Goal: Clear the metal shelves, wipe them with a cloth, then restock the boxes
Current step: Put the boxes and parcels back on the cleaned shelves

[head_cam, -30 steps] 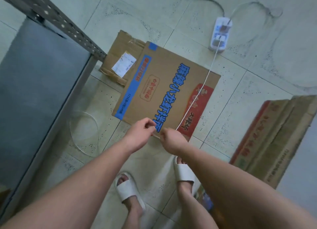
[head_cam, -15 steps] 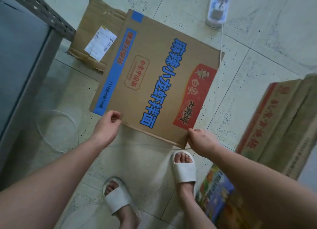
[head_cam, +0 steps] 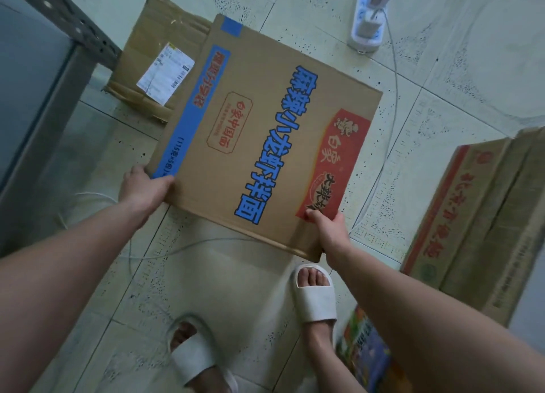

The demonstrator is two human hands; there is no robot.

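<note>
Over tiled floor [head_cam: 460, 77], left hand [head_cam: 141, 189] and right hand [head_cam: 330, 230] pinch the flattened box's [head_cam: 265, 133] near corners.

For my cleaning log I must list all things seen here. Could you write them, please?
large cardboard box: one, brown with blue letters, centre
small cardboard box: one, brown with white label, floor behind it
metal shelf: one, grey, left
power strip: one, white, floor, top right
cable: count unclear, white, across floor
cartons: count unclear, brown with red print, right
packet: one, multicoloured, bottom right
slippers: two, white, on the feet
left hand: grips large box's near left corner
right hand: grips its near right corner
</note>
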